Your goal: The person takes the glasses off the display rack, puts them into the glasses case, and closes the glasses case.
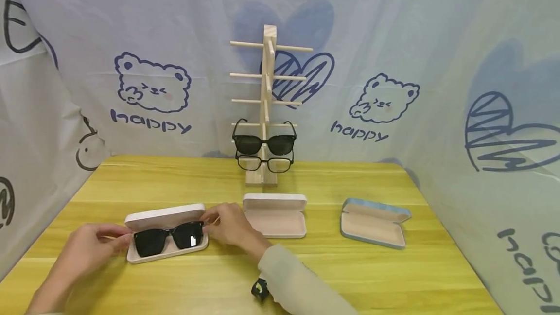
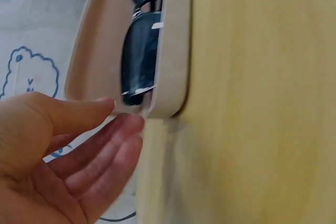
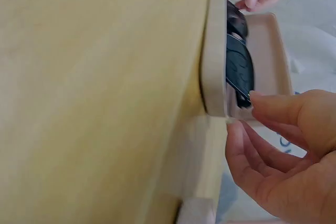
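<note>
Both hands — left hand [image 1: 94, 247], right hand [image 1: 229, 227] — pinch the ends of the sunglasses [image 1: 168, 238] between them in the open case [image 1: 166, 232]; they should lift level — evenly.

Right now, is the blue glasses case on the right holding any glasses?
No, the blue case lies open and bare inside; the only cased sunglasses sit in the leftmost case.

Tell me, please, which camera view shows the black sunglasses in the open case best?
The head view: the black sunglasses show whole, both lenses facing up, lying in the open case. The left wrist view shows one dark lens edge-on; the right wrist view likewise, behind the case rim.
</note>
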### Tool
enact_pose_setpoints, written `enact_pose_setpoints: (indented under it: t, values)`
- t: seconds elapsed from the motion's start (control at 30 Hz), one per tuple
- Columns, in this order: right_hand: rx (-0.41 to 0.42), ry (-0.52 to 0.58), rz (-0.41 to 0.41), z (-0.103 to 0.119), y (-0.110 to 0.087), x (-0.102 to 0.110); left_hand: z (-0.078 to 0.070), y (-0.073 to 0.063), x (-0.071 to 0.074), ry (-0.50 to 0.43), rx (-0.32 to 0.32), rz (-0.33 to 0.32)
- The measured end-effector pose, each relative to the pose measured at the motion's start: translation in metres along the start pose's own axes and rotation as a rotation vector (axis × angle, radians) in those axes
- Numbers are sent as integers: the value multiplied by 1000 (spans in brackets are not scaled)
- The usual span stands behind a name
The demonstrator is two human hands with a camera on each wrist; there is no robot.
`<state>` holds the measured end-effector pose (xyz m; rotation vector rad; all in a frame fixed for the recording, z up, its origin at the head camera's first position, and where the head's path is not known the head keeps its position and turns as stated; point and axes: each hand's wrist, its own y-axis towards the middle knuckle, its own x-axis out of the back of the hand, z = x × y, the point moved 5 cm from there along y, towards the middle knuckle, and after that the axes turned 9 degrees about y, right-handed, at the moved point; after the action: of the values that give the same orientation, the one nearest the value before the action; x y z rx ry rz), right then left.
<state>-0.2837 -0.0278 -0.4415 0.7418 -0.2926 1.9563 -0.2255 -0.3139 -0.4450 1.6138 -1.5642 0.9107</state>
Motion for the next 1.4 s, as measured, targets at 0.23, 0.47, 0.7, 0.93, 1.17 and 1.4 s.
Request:
enact_pose_setpoints:
  t: [0.23, 0.47, 0.7, 0.93, 1.17, 1.4]
  values:
    - [-125, 79, -62, -3, 1, 14, 3, 7, 7, -132, 29, 60]
    - [-211, 141, 32, 0, 3, 2, -8, 14, -2, -265, 89, 214]
    - [-288, 166, 23, 2, 7, -3, -9, 16, -6, -286, 111, 299]
    - [-328, 221, -12, 1, 9, -3, -10, 16, -10, -300, 115, 309]
    - [-336, 234, 2, 3, 9, -3, -11, 15, -9, -327, 112, 319]
    - [-336, 198, 31, 7, 7, -3, -9, 12, -9, -377, 114, 347]
